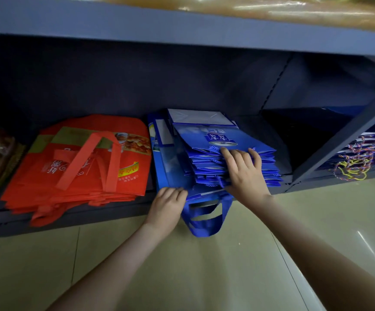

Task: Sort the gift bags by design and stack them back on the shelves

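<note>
Blue bags (204,140) stacked on the shelf (105,213) beside red bags (81,167), right hand (245,173) pressing down on the pile — fingers nearly straight, spread, left hand (168,207) at the front corner, fingers curled round a lower bag's edge, blue handles (204,221) drooping toward the floor (182,265)

Low grey shelf (114,209), two bag stacks on it
The blue bag stack (204,140) lies under the right fingers (238,156); the red bag stack (81,158) lies just left of the left fingers (174,191).
</note>
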Demonstrator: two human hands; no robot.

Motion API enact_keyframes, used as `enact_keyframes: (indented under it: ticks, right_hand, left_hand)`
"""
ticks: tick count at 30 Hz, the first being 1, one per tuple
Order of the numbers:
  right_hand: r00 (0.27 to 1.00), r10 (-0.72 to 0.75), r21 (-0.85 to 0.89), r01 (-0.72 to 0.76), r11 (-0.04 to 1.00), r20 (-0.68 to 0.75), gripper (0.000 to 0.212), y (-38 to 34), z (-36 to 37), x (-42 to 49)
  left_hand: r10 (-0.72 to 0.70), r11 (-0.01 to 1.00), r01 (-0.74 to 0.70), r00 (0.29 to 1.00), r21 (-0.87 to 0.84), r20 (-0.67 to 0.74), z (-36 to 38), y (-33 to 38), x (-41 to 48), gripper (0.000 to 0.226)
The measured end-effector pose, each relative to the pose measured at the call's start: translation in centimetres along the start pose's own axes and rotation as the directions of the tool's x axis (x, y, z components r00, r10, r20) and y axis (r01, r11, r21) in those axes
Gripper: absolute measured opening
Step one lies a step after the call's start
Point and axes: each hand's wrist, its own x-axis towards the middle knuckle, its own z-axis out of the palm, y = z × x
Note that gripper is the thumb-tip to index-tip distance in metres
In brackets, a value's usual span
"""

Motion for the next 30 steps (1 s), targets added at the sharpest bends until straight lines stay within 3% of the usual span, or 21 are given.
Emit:
enact_keyframes:
  ticks: [6,11,14,18,24,27,30]
  right_hand:
    - [0.990,-0.126,0.112,0.132,0.985,-0.058,0.098,-4.1,-1.0,0.8]
    - [0.987,-0.159,0.164,0.163,0.973,-0.038,0.102,-3.7,-1.0,0.8]
    - [0.983,-0.177,0.189,0.183,0.965,-0.049,0.094,-3.9,-1.4,0.9]
    - [0.980,-0.170,0.238,0.189,0.953,-0.100,0.071,-4.4,-2.9,-0.3]
    - [0.984,-0.173,0.122,0.177,0.977,-0.041,0.090,-6.3,-2.1,-2.5]
    - [0.979,-0.200,0.023,0.199,0.980,0.030,0.106,-7.0,-1.0,-2.1]
    - [0.979,-0.192,-0.059,0.196,0.979,0.066,0.109,-6.9,-0.3,-1.3]
  left_hand:
    - [0.086,0.996,-0.089,0.980,-0.013,-0.180,-4.5,-0.6,0.3,0.006]
    - [0.121,0.980,-0.069,0.949,0.185,-0.291,-5.9,-1.2,-0.4,0.050]
    - [0.196,0.951,-0.092,0.919,0.297,-0.341,-5.9,-0.4,0.0,0.052]
    - [0.166,0.935,-0.024,0.911,0.353,-0.377,-5.9,-0.7,0.4,0.057]
    - [0.223,0.934,-0.106,0.919,0.341,-0.326,-5.3,-2.3,-0.8,0.092]
    - [0.297,0.869,-0.156,0.923,0.471,-0.243,-5.4,-2.4,-1.1,0.079]
    - [0.262,0.868,-0.170,0.955,0.467,-0.139,-5.7,-2.3,0.1,0.061]
